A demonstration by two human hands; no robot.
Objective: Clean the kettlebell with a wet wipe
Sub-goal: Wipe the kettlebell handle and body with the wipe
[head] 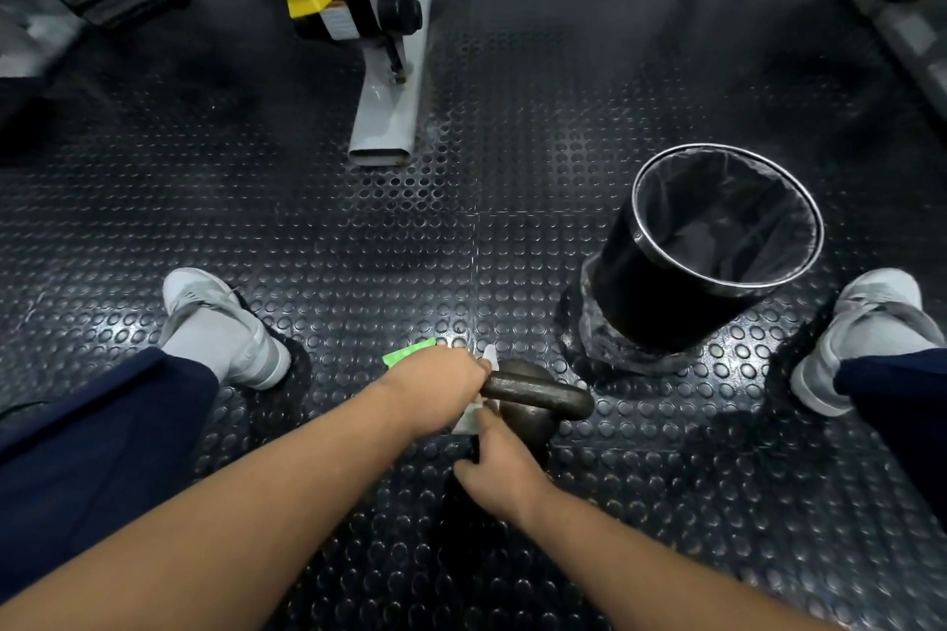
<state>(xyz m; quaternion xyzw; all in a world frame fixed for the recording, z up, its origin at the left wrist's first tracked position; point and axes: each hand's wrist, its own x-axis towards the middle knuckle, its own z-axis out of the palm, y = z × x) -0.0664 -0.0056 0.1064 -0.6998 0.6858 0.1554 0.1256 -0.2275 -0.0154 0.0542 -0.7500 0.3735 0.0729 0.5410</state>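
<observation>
A dark iron kettlebell point(538, 400) stands on the studded rubber floor between my feet. My left hand point(435, 387) is wrapped around the left end of its handle, with a white wet wipe point(474, 418) bunched between palm and handle; wipe edges stick out above and below the hand. My right hand point(499, 464) rests against the near left side of the bell's body, fingers touching the wipe's lower edge. A green wipe packet point(407, 353) peeks out on the floor behind my left hand.
A black bin point(666, 287) with a dark liner stands to the right of the kettlebell. My grey shoes sit left point(220, 323) and right point(861, 328). A grey machine leg point(389, 82) reaches toward me from the back; more equipment lies at the far left and right.
</observation>
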